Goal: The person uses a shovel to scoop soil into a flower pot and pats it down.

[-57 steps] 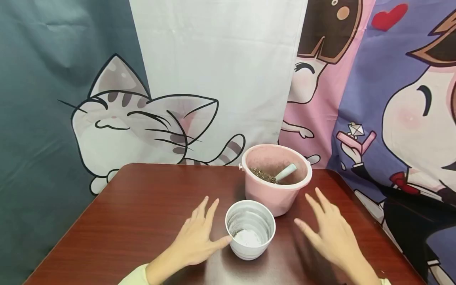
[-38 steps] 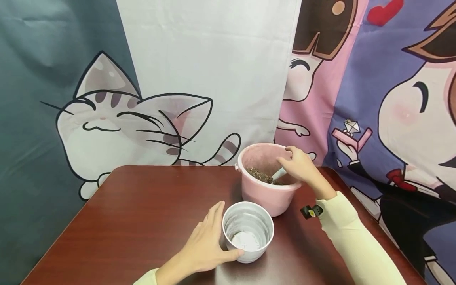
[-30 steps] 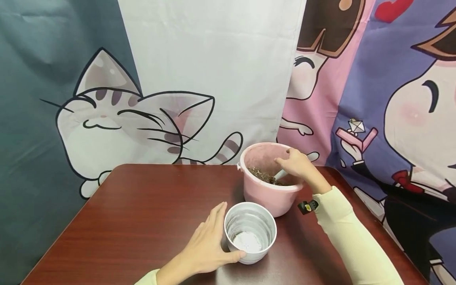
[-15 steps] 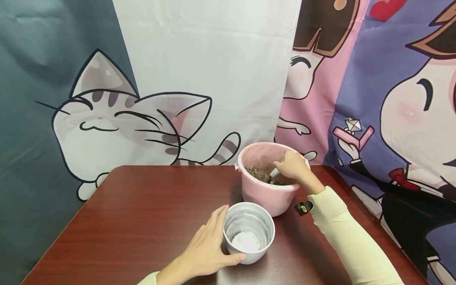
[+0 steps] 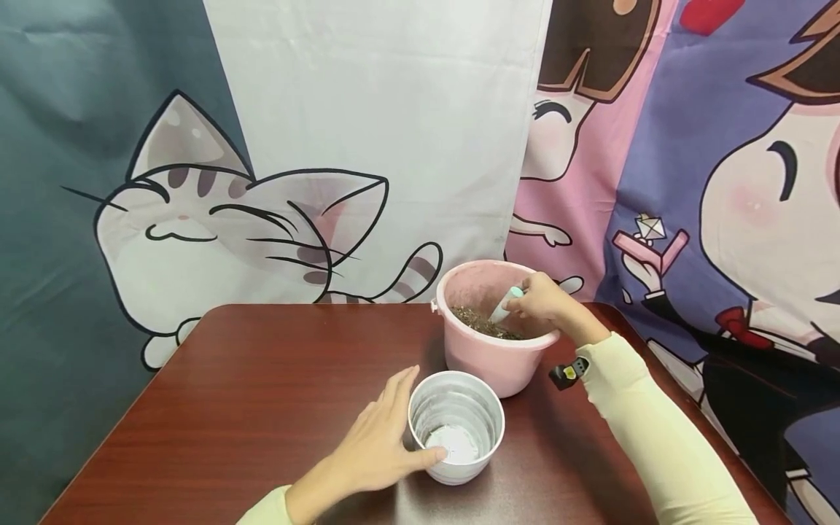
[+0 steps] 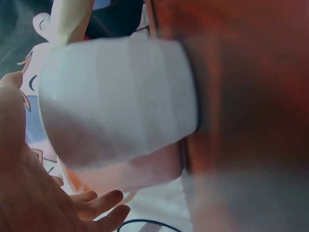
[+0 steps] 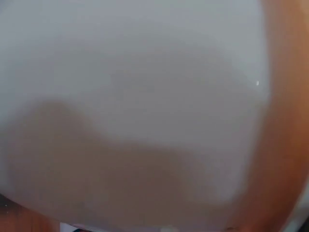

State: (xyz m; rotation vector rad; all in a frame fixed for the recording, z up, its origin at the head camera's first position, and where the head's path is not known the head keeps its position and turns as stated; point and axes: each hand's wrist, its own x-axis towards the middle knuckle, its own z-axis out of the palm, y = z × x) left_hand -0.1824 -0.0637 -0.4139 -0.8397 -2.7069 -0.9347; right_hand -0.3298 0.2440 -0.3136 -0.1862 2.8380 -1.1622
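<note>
A white ribbed pot (image 5: 457, 467), empty but for some dark specks inside, stands upright near the table's front. My left hand (image 5: 375, 445) is beside its left side, fingers straight, thumb at the near rim; in the left wrist view the hand (image 6: 38, 188) is spread next to the pot (image 6: 120, 101). Behind it stands a pink bucket (image 5: 488, 361) with dark, crumbly soil (image 5: 482, 323). Over the bucket's right rim, my right hand (image 5: 551, 302) holds a pale green handle (image 5: 505, 305), whose lower end is in the soil. The right wrist view is mostly a blurred pale surface.
The dark red wooden table (image 5: 262, 379) extends left of the pot. A printed curtain (image 5: 394, 95) with a cat and cartoon figures hangs behind and to the right. A small black device (image 5: 568, 372) is on my right wrist.
My right hand has gone from open beside the bucket to gripping the handle inside it, and the handle now leans with its top in view. My left hand has come closer around the pot.
</note>
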